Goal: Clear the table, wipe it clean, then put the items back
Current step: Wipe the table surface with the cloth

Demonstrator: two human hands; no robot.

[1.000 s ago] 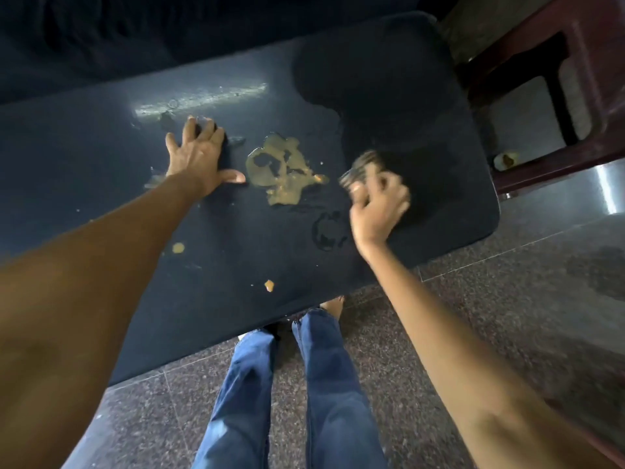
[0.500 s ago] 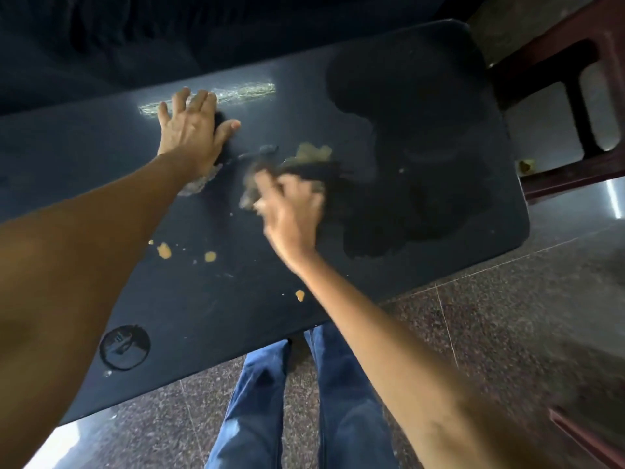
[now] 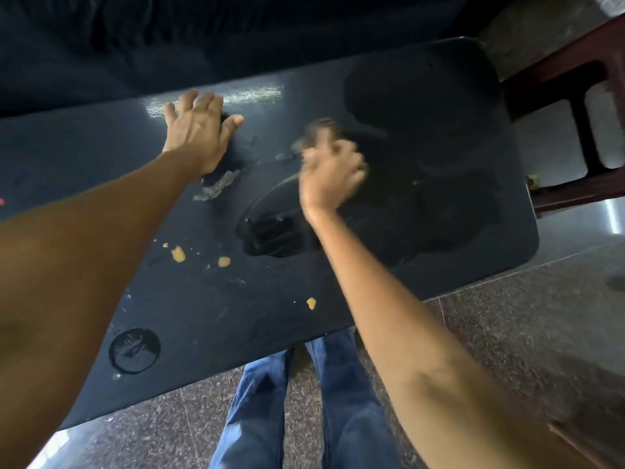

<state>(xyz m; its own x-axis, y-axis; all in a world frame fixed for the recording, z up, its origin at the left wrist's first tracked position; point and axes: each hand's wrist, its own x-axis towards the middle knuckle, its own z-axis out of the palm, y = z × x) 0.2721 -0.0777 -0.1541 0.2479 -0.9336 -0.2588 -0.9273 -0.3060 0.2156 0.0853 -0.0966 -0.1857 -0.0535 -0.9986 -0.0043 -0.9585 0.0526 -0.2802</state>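
Note:
The dark table (image 3: 473,252) fills the middle of the view. My left hand (image 3: 198,130) lies flat on it near the far edge, fingers spread. My right hand (image 3: 333,170) grips a dark wiping cloth (image 3: 319,132) and presses it on the tabletop at the centre; both are blurred. A wet wiped patch (image 3: 270,228) shines just below that hand. A grey-brown smear (image 3: 218,187) lies by my left wrist. Small orange crumbs (image 3: 178,253) and one more orange crumb (image 3: 311,302) dot the near half. A ring-shaped mark (image 3: 134,350) sits near the front left edge.
A dark red wooden chair (image 3: 581,106) stands off the table's right end. A dark sofa (image 3: 203,38) runs along the far side. My legs in blue jeans (image 3: 304,401) stand on speckled stone floor (image 3: 524,333) at the near edge.
My right hand swept the cloth left across the tan spill, then back right and up. The big spill is gone, leaving a wet patch and a smear. My left hand stays planted.

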